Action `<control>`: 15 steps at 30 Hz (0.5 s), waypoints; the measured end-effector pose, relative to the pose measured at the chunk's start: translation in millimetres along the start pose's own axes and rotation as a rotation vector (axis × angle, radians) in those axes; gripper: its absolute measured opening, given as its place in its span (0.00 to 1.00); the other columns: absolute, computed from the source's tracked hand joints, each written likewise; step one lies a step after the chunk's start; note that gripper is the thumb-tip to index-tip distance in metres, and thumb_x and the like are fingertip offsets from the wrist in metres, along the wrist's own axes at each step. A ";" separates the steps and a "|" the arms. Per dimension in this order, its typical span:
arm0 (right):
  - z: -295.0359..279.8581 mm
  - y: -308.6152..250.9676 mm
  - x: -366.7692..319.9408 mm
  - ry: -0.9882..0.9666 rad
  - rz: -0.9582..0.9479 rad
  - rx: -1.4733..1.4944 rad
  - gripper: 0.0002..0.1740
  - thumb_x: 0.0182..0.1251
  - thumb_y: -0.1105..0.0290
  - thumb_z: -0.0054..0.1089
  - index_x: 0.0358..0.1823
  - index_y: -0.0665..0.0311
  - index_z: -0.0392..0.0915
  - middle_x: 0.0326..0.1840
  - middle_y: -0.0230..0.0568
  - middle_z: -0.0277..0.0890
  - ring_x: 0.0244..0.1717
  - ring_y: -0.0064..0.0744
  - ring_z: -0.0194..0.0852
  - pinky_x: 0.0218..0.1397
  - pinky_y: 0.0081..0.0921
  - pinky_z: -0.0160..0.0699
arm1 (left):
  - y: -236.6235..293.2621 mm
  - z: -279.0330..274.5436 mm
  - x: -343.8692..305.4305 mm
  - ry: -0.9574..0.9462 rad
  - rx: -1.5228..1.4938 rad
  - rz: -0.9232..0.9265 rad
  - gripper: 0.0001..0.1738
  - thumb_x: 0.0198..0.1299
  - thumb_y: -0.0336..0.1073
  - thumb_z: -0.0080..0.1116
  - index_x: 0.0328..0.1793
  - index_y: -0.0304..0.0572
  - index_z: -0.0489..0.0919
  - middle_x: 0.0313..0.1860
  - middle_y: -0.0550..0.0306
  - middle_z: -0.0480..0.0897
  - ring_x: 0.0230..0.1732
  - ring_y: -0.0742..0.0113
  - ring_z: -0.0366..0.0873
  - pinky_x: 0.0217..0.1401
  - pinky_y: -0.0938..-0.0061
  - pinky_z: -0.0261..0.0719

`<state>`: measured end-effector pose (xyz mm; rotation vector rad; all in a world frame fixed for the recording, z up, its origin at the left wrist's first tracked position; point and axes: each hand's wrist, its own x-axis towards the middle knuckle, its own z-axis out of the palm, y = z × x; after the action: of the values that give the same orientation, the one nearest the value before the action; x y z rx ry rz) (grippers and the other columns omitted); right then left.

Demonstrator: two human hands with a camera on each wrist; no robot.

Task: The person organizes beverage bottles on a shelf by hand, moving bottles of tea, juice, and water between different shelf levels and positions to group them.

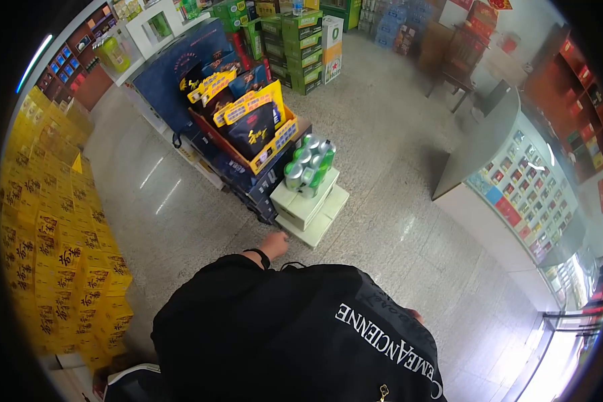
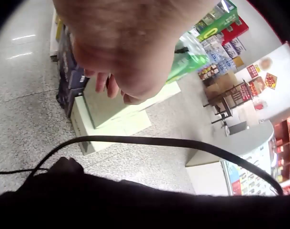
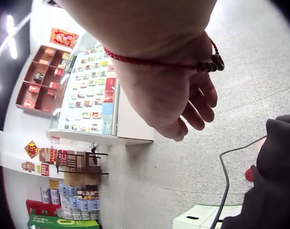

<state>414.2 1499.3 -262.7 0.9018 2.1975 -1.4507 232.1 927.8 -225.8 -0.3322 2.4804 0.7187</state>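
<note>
In the head view, a shrink-wrapped pack of green cans (image 1: 309,164) stands on two stacked pale boxes (image 1: 305,201). My left hand (image 1: 275,245) is just in front of the lower box, near its corner. The left wrist view shows that hand (image 2: 128,57) with loosely bent fingers and nothing visible in them, the pale boxes (image 2: 109,105) beyond. Mostly hidden behind my sleeve in the head view, my right hand (image 3: 169,98) hangs over the floor in the right wrist view, fingers loosely curled and holding nothing.
A display box of yellow and black packages (image 1: 254,130) stands on dark cartons beside the cans. Yellow cartons (image 1: 63,261) are piled at the left. A glass counter (image 1: 516,194) stands at the right, green beer cartons (image 1: 303,50) at the back.
</note>
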 end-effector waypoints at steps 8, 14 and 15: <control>-84.7 33.8 101.8 0.097 0.168 0.248 0.10 0.67 0.66 0.57 0.44 0.63 0.80 0.29 0.39 0.79 0.25 0.33 0.78 0.25 0.29 0.75 | 167.0 13.5 95.9 0.129 -0.087 0.390 0.19 0.57 0.38 0.57 0.56 0.43 0.80 0.52 0.42 0.80 0.56 0.45 0.77 0.59 0.57 0.74; -187.9 24.6 215.5 -0.022 -0.117 -0.234 0.10 0.67 0.66 0.57 0.43 0.63 0.80 0.29 0.39 0.79 0.25 0.33 0.78 0.25 0.29 0.75 | 229.1 37.1 148.7 0.175 0.005 0.296 0.19 0.56 0.38 0.57 0.54 0.46 0.81 0.47 0.43 0.82 0.52 0.43 0.79 0.56 0.54 0.75; -202.3 11.7 235.9 -0.037 -0.179 -0.320 0.10 0.67 0.66 0.57 0.43 0.63 0.80 0.29 0.39 0.79 0.25 0.32 0.78 0.25 0.29 0.75 | 219.5 48.9 163.5 0.195 0.012 0.283 0.19 0.56 0.38 0.57 0.54 0.46 0.81 0.47 0.43 0.82 0.51 0.43 0.79 0.56 0.54 0.76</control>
<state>259.2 1760.4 -330.1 0.5786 2.4405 -1.1273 36.7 1122.9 -258.5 -0.0469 2.7490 0.8170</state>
